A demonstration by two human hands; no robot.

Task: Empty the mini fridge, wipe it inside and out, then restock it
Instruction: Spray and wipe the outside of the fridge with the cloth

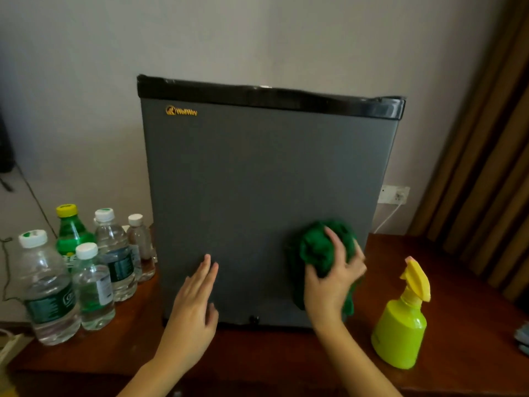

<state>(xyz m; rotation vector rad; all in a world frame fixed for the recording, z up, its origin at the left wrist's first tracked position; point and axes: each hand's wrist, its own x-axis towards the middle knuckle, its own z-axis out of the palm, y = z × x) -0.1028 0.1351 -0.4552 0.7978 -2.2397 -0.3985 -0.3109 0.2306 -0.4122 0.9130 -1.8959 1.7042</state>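
The grey mini fridge [257,181] stands on a dark wooden table [286,356] with its door closed. My left hand [194,305] lies flat against the lower left of the door, fingers straight. My right hand [332,285] grips a bunched green cloth [317,247] and presses it on the lower right of the door. Several bottles stand in a group left of the fridge: clear water bottles [45,287], a green soda bottle [70,230] with a yellow cap, and a small brown-drink bottle [140,239].
A lime-green spray bottle [400,328] with a yellow trigger stands on the table right of the fridge. A wall socket [393,194] with a white cable is behind it. Brown curtains [486,167] hang at the right. The table's left edge runs beside the bottles.
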